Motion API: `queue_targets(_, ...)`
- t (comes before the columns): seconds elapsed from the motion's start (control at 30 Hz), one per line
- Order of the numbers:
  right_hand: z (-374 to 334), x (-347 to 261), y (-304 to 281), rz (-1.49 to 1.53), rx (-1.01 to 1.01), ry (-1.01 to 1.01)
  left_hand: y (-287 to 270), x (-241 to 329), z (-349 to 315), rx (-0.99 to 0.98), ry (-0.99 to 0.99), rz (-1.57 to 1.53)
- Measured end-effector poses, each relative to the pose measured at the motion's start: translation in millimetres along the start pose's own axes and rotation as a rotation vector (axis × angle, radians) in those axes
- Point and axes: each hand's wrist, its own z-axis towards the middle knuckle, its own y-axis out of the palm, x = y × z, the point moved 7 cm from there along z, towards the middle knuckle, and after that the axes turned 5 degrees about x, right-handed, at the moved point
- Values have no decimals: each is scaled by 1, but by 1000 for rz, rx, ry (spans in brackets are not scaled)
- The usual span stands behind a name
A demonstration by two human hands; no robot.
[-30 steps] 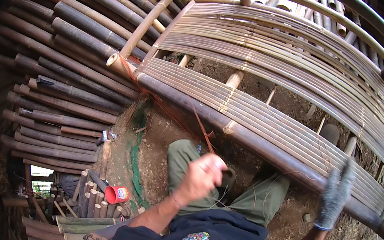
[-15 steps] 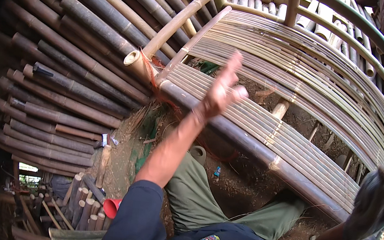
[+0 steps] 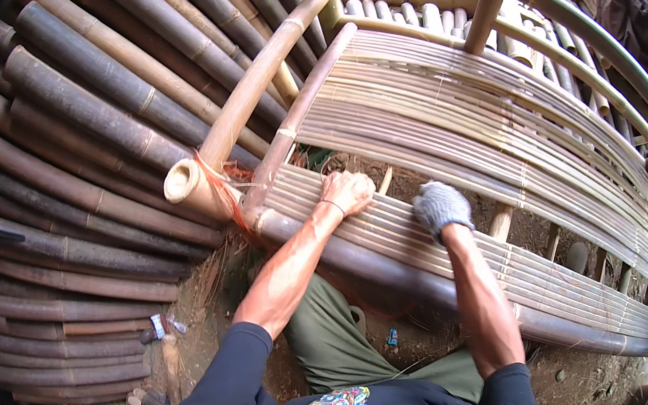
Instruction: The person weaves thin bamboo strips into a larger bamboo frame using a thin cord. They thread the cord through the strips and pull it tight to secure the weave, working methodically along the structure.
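Observation:
A bamboo bench seat of thin pale slats (image 3: 426, 126) lies in front of me, with a long gap between its far and near groups of slats. My bare left hand (image 3: 348, 192) is closed over the inner edge of the near bamboo slats (image 3: 553, 280), close to the left end piece. A little to the right, my right hand (image 3: 443, 206), in a grey knit glove, is curled over the same edge. The undersides of both hands' fingers are hidden. A thick dark bamboo pole (image 3: 380, 274) forms the seat's front rail.
Stacked dark bamboo poles (image 3: 97, 108) fill the left side. Orange string (image 3: 227, 193) is wound at the front left joint beside a cut pole end (image 3: 182, 181). A curved bamboo rail (image 3: 597, 29) rises at the far right. A small blue packet (image 3: 393, 336) lies on the dirt.
Both hands have come down onto the near slats. The left hand closed from an open, raised pose; the gloved right hand moved inward from the far right. The view shifted too.

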Motion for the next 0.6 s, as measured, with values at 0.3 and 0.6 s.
queue_targets(0.3, 51, -21, 81, 234, -448, -490, 27, 1, 36, -378, 23, -182)
queue_targets(0.6, -33, -63, -36, 127, 338, -18, -46, 0, -10, 331, 234, -705)
